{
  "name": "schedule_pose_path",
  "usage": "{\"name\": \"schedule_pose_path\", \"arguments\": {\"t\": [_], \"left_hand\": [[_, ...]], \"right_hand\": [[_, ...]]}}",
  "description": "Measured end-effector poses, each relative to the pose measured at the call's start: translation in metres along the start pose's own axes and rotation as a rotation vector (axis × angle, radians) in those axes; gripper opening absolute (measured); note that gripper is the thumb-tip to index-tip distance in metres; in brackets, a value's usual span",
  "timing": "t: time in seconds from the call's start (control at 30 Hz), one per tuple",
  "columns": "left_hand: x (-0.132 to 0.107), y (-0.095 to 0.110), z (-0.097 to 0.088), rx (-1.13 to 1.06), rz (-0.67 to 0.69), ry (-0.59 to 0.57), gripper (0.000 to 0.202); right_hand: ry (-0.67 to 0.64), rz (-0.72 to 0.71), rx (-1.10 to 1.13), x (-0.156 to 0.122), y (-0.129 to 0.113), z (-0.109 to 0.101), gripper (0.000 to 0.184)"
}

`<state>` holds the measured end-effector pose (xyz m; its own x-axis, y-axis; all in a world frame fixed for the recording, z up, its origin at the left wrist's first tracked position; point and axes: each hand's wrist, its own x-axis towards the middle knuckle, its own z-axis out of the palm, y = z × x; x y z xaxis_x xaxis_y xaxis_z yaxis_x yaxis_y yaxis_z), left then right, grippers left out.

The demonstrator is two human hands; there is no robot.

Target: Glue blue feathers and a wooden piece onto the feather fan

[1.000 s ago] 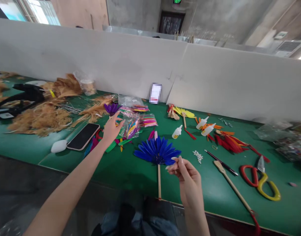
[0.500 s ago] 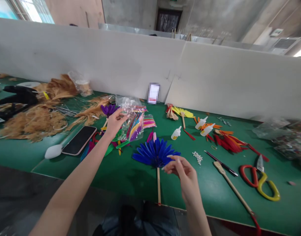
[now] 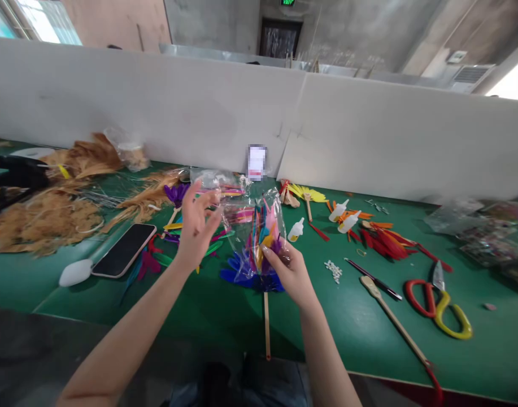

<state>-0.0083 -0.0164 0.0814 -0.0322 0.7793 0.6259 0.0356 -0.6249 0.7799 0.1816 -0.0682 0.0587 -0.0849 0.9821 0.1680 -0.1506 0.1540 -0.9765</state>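
My right hand (image 3: 287,267) grips a clear plastic bag of coloured feathers (image 3: 261,234), thumb on its near side. The bag hangs over a blue feather fan (image 3: 233,273) and hides much of it. The fan lies on the green table with its wooden stick (image 3: 266,328) pointing at me. To the left of the bag, my left hand (image 3: 198,229) is raised with fingers apart and holds nothing. Loose coloured feathers (image 3: 152,257) and a small purple feather fan (image 3: 176,195) lie beyond and left of this hand.
At left are a black phone (image 3: 123,250), a white rounded object (image 3: 75,273) and tan fibres (image 3: 42,217). To the right lie glue bottles (image 3: 296,230), white beads (image 3: 334,272), a pen (image 3: 373,278), a wooden stick (image 3: 396,322) and scissors (image 3: 439,299). A white partition (image 3: 178,107) stands behind.
The bag of feathers has come off the table toward me and is now in my right hand, above the blue fan. My left hand has opened beside it. The camera view has shifted slightly.
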Motion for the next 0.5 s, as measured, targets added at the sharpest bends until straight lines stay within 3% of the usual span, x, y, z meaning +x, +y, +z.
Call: {"name": "schedule_pose_path", "arguments": {"t": [0.1, 0.2, 0.27, 0.37, 0.43, 0.5], "left_hand": [[0.019, 0.014, -0.006, 0.146, -0.073, -0.208, 0.029], [0.036, 0.023, 0.001, 0.196, -0.246, -0.420, 0.042], [0.045, 0.024, 0.009, 0.164, -0.327, -0.460, 0.049], [0.054, 0.024, 0.017, 0.192, -0.369, -0.512, 0.034], [0.057, 0.023, 0.019, 0.218, -0.368, -0.593, 0.024], [0.058, 0.021, 0.020, 0.231, -0.313, -0.660, 0.030]], "right_hand": [[-0.004, 0.012, -0.092, -0.005, -0.002, -0.012, 0.026], [-0.007, -0.010, -0.176, -0.004, -0.002, -0.021, 0.026], [0.012, -0.057, -0.254, 0.001, -0.002, -0.027, 0.027], [0.108, -0.127, -0.322, 0.009, 0.000, -0.034, 0.032], [0.181, -0.144, -0.315, 0.014, 0.002, -0.037, 0.030], [0.199, -0.142, -0.299, 0.018, 0.005, -0.038, 0.027]]}}
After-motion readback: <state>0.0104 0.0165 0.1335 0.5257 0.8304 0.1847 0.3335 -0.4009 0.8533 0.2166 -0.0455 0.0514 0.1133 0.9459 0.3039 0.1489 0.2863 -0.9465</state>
